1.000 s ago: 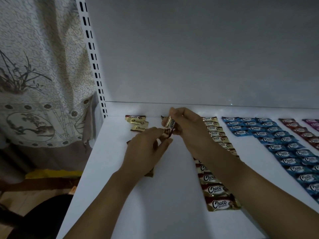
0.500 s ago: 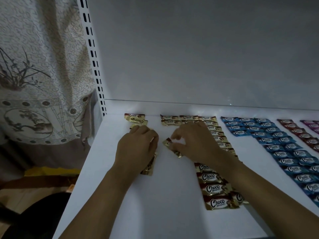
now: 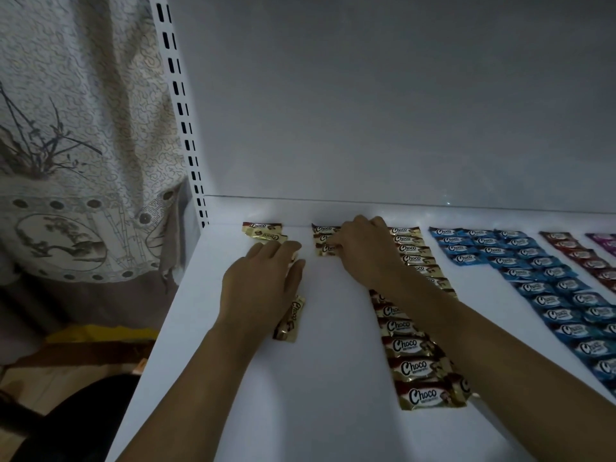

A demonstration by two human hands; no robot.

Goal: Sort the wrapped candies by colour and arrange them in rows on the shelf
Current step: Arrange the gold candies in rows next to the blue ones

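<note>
My right hand [image 3: 363, 251] reaches to the back of the white shelf [image 3: 333, 378]. Its curled fingertips hold the right end of a gold candy [image 3: 324, 251], the nearest one in a short gold column [image 3: 320, 232]. Lying palm down to the left, my left hand [image 3: 263, 281] covers loose gold candies, and one of them [image 3: 290, 317] sticks out below the palm. A pair of gold candies [image 3: 265, 232] lies at the far left. Partly under my right forearm runs a long gold row [image 3: 413, 365].
Blue candies [image 3: 533, 278] fill several rows to the right, followed by a red row [image 3: 580, 258] and purple ones [image 3: 605, 240] at the frame's edge. The shelf's slotted upright [image 3: 186, 135] and a patterned curtain [image 3: 76, 145] stand on the left. The back panel rises close behind the candies.
My right hand carried a gold candy from between both hands down to the shelf and back into the short column. My left hand settled flat over the loose candies.
</note>
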